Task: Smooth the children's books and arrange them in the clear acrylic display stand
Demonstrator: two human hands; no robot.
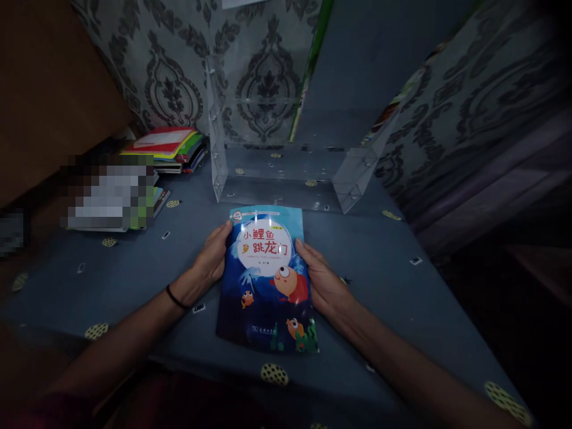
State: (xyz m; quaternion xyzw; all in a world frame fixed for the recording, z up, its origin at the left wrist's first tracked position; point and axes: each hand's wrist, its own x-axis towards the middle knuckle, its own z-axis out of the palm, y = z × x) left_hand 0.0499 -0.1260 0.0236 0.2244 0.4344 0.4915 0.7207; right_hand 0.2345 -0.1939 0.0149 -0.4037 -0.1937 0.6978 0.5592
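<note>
A blue children's picture book (261,304) is held between my two hands, its front cover facing up. Cartoon orange fish and red Chinese characters in a white circle decorate the cover. My left hand (213,253) grips its left edge, thumb near the upper corner; a black band circles that wrist. My right hand (324,274) has hold of the right edge, with the thumb along the side. The fingers of both hands are mostly hidden beneath the book. Just beyond its top edge stands a transparent acrylic rack (277,192).
The table wears a grey-blue cloth (384,250) with yellow pineapple prints. Stacked books (163,146) lie at the back left, and a nearer pile (111,199) is partly blurred out. A large panel with a green edge (357,71) leans behind the rack against the patterned wall.
</note>
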